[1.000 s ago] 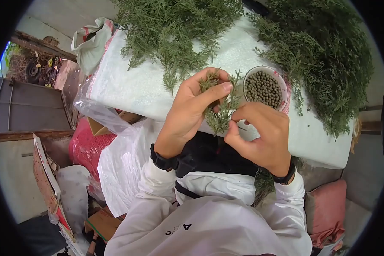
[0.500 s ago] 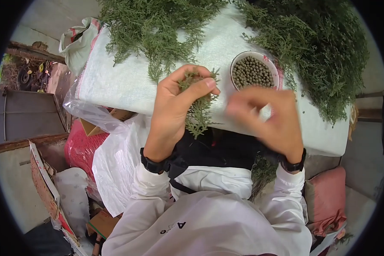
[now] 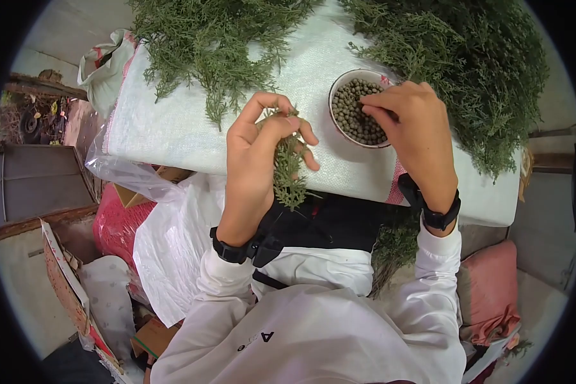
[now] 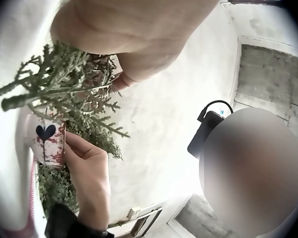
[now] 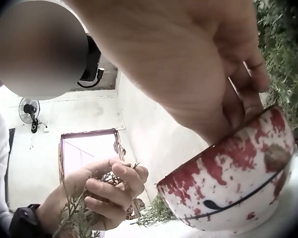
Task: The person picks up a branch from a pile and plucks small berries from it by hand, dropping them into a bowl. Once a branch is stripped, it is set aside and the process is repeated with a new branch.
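Observation:
My left hand (image 3: pixel 253 150) grips a scaly evergreen sprig (image 3: pixel 288 179) between thumb and curled fingers, near the table's front edge. In the left wrist view the sprig's cut stems (image 4: pixel 15 101) stick out past the hand. My right hand (image 3: pixel 422 128) reaches over a bowl (image 3: pixel 332 109), thumb and index fingertips close together right at the small round green-brown balls (image 3: pixel 349 102) heaped inside. In the right wrist view the bowl's wall (image 5: pixel 238 183) is white with red blotches, and its rim hides those fingertips. I cannot tell whether they hold a ball.
Evergreen branches lie in a pile (image 3: pixel 205 51) at the back left and a denser pile (image 3: pixel 473 70) at the right, close behind the bowl. A white woven sheet (image 3: pixel 179 131) covers the table. Clear plastic (image 3: pixel 134 169) hangs off its left corner. A red cushion (image 3: pixel 489 288) is at lower right.
My right hand has left the sprig and moved right and up to the bowl. My left hand keeps its hold on the sprig, its fingers now more spread. The head view has shifted slightly.

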A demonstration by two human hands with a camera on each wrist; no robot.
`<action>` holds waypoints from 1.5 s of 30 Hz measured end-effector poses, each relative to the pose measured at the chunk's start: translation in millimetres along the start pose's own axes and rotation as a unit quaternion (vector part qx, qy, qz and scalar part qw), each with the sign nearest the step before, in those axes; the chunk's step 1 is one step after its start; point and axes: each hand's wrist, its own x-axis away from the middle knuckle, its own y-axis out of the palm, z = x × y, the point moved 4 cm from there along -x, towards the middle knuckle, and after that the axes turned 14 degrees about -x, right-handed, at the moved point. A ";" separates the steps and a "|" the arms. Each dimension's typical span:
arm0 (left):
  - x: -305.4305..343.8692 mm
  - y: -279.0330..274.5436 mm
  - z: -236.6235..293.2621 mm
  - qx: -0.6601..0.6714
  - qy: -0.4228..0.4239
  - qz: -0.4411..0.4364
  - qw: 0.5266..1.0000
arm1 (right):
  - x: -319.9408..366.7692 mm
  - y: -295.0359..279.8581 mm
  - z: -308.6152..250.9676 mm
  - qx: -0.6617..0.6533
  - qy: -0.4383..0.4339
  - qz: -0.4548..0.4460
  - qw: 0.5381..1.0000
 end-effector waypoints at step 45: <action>-152.5 58.5 44.0 -0.051 0.094 -0.141 0.984 | -43.8 -16.9 86.0 -0.639 0.128 0.062 0.756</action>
